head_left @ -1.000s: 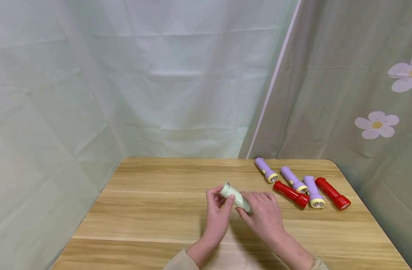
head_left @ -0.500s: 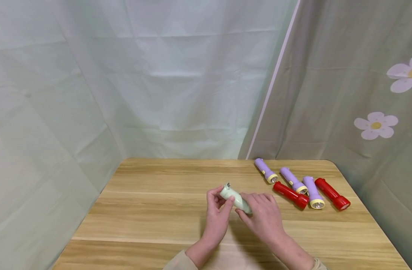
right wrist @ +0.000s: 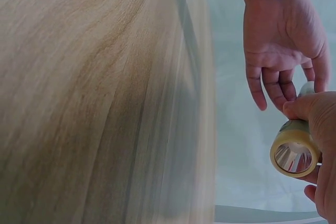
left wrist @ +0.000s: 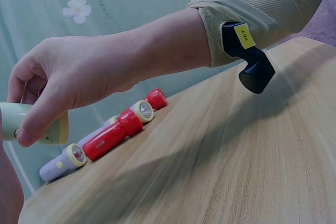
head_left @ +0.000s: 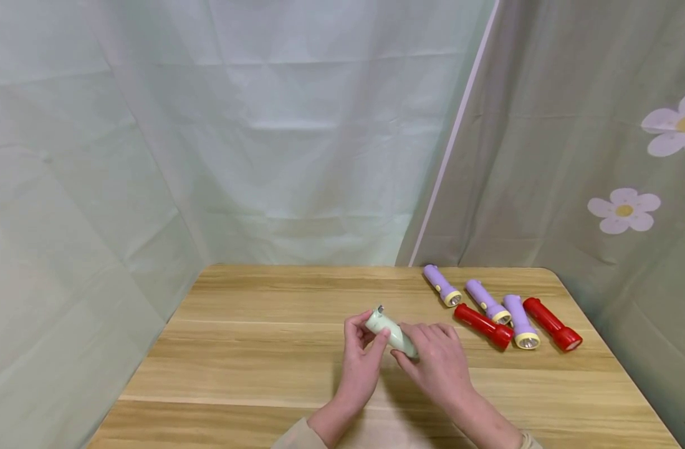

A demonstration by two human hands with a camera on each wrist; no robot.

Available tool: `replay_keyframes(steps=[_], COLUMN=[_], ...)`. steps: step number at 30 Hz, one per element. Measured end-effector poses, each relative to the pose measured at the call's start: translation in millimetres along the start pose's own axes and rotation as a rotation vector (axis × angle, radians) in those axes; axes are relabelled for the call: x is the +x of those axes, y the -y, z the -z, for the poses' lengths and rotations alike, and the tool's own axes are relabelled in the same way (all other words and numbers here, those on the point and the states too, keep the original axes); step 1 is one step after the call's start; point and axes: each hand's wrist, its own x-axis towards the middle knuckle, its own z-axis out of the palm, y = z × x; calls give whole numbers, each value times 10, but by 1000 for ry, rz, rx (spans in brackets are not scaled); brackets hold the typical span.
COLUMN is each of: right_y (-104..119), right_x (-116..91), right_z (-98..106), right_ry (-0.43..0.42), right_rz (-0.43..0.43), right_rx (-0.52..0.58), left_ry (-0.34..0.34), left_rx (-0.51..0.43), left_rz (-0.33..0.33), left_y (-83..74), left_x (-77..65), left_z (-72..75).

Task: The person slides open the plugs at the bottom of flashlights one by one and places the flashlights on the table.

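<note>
A pale green flashlight [head_left: 394, 337] is held between both hands above the wooden table. My left hand [head_left: 360, 368] pinches its tail end between thumb and fingers. My right hand [head_left: 440, 362] grips the head end and covers most of it in the head view. In the right wrist view the flashlight's yellow-rimmed lens [right wrist: 295, 158] faces the camera, with a reflector inside and no light showing. At the tail, a small metallic piece [head_left: 380, 308] sticks up. The left wrist view shows the right thumb [left wrist: 32, 127] lying along the green body.
To the right on the table [head_left: 235, 362] lie several flashlights: a purple one [head_left: 442, 285] at the back, another purple one [head_left: 488, 301], a red one [head_left: 484, 325], a third purple one [head_left: 522, 321] and a second red one [head_left: 552, 323]. Curtains [head_left: 320, 156] hang behind.
The small metallic piece at the flashlight's tail stands up a little more than before. Both hands keep the same hold, and the head view has tilted very slightly.
</note>
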Motion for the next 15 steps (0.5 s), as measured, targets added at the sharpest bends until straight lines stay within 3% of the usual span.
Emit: replay_keyframes(steps=[15], right_y=[0], right_x=[-19], right_z=[-23], right_ry=[-5], right_rz=[3], right_rx=[4], left_ry=[-5], left_rx=[-17], left_rz=[-18], left_y=[10], left_x=[-3], left_z=[2])
